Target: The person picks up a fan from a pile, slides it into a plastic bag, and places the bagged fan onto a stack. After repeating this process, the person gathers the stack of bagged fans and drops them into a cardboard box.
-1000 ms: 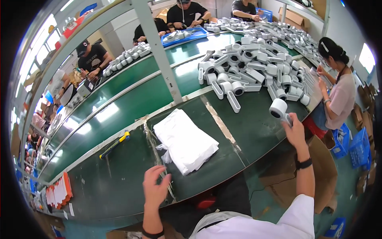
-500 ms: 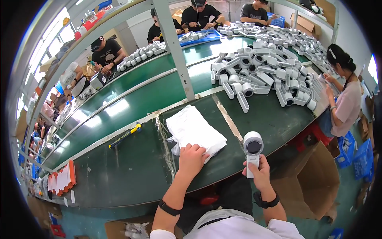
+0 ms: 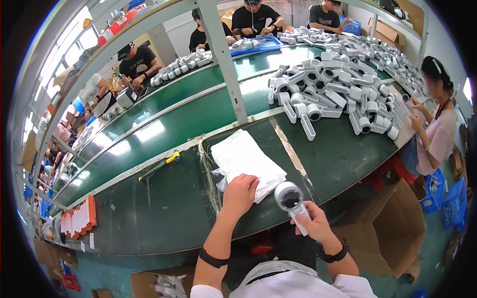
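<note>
My right hand (image 3: pixel 314 224) is closed around the handle of a white handheld fan (image 3: pixel 288 196). The fan's round head, with a dark centre, tilts up and left beside the near right edge of a stack of thin white bags (image 3: pixel 247 161). My left hand (image 3: pixel 240 194) rests at the near left edge of that stack, thumb and fingers pressed together. Whatever is between those fingertips, if anything, is too small to make out. The bags lie flat on the dark green bench (image 3: pixel 164 213), with a crumpled edge on the left.
A big heap of white fans (image 3: pixel 328 92) covers the bench's far right. A yellow-and-black tool (image 3: pixel 160 165) lies left of the bags. Orange-edged cards (image 3: pixel 79 221) stand at far left. A metal post (image 3: pixel 226 74) rises ahead. Cardboard box (image 3: pixel 382 228) at right; co-workers sit around.
My right hand has brought the fan left and tilted its head toward the bags. My left hand's fingers, spread on the stack before, have drawn together into a pinch.
</note>
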A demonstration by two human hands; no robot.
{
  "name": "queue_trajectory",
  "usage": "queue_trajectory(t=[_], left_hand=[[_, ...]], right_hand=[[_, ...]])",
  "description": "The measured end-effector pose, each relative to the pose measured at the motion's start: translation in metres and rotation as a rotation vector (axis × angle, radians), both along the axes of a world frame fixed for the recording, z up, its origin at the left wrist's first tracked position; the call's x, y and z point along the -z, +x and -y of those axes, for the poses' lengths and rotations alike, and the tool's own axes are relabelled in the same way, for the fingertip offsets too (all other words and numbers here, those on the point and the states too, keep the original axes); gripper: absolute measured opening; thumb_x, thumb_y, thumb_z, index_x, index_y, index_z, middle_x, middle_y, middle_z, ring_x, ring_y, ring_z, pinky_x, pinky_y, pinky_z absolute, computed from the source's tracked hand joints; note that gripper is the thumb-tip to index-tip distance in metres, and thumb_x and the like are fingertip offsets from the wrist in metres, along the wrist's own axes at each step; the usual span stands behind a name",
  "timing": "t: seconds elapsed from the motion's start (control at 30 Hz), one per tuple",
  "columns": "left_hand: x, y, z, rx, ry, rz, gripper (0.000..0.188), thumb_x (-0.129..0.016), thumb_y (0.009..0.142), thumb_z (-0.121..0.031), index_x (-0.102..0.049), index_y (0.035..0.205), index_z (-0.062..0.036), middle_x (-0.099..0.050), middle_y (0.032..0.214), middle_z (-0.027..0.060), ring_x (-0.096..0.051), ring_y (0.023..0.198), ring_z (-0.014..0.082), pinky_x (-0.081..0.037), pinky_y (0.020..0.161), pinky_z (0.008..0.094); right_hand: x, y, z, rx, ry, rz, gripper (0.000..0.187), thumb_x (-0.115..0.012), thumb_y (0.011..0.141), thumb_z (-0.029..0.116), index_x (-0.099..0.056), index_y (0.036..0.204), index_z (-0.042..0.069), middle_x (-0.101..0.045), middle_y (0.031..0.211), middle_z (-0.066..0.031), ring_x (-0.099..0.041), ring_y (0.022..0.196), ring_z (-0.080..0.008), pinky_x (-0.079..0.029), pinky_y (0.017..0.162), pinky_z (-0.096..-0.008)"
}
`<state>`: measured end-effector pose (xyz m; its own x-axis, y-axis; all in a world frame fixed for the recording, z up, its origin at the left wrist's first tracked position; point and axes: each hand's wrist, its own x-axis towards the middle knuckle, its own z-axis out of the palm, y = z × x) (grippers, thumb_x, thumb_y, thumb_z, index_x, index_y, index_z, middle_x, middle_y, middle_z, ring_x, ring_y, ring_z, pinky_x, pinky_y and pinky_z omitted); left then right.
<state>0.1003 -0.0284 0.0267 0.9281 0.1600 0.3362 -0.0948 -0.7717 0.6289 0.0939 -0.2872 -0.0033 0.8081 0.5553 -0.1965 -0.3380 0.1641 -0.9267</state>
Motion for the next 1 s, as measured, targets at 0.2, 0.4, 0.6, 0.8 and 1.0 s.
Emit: queue_trajectory(t=[0.2, 0.4, 0.6, 0.8, 1.0], left_hand=[[-0.007, -0.005, 0.004, 0.013, -0.127, 0.006, 0.012, -0.065, 0.089, -0.010, -0.070, 0.093, 0.0002, -0.065, 0.085, 0.0136, -0.063, 0.072, 0.0251, -0.049, 0.064, 0.0327], [-0.012, -0.009, -0.006, 0.040, -0.255, -0.012, 0.014, -0.066, 0.089, -0.009, -0.070, 0.096, 0.0013, -0.064, 0.089, 0.0107, -0.061, 0.072, 0.0188, -0.048, 0.064, 0.0281], [-0.012, -0.017, -0.017, 0.084, -0.213, 0.017, 0.012, -0.065, 0.089, -0.006, -0.069, 0.097, 0.0014, -0.064, 0.087, 0.0108, -0.061, 0.071, 0.0189, -0.047, 0.062, 0.0280], [-0.021, -0.021, -0.013, 0.045, -0.195, 0.041, 0.009, -0.065, 0.089, -0.005, -0.068, 0.095, 0.0008, -0.064, 0.084, 0.0105, -0.061, 0.071, 0.0198, -0.047, 0.062, 0.0284], [-0.031, -0.027, -0.006, 0.066, 0.042, 0.164, 0.009, -0.066, 0.087, -0.006, -0.069, 0.095, -0.0018, -0.065, 0.085, 0.0122, -0.063, 0.074, 0.0282, -0.050, 0.065, 0.0340]], right_hand=[[-0.016, 0.015, -0.014, -0.208, -0.175, 0.085, 0.061, -0.064, 0.091, 0.015, -0.035, 0.144, 0.008, -0.067, 0.087, -0.0095, -0.060, 0.057, -0.0123, -0.050, 0.053, -0.0247], [-0.031, 0.040, -0.024, -0.300, -0.378, 0.285, 0.080, -0.066, 0.090, 0.019, -0.019, 0.154, 0.009, -0.067, 0.079, -0.0089, -0.060, 0.057, -0.0115, -0.049, 0.054, -0.0264], [-0.045, 0.062, -0.032, -0.432, -0.524, 0.405, 0.085, -0.065, 0.088, 0.033, -0.017, 0.156, 0.013, -0.069, 0.084, -0.0112, -0.062, 0.054, -0.0158, -0.052, 0.059, -0.0290], [-0.046, 0.077, -0.034, -0.407, -0.537, 0.388, 0.079, -0.064, 0.087, 0.035, -0.025, 0.155, 0.020, -0.068, 0.085, -0.0124, -0.061, 0.055, -0.0166, -0.053, 0.060, -0.0296], [-0.048, 0.078, -0.040, -0.477, -0.596, 0.478, 0.065, -0.062, 0.090, 0.036, -0.039, 0.149, 0.021, -0.067, 0.082, -0.0099, -0.063, 0.055, -0.0162, -0.053, 0.060, -0.0300]])
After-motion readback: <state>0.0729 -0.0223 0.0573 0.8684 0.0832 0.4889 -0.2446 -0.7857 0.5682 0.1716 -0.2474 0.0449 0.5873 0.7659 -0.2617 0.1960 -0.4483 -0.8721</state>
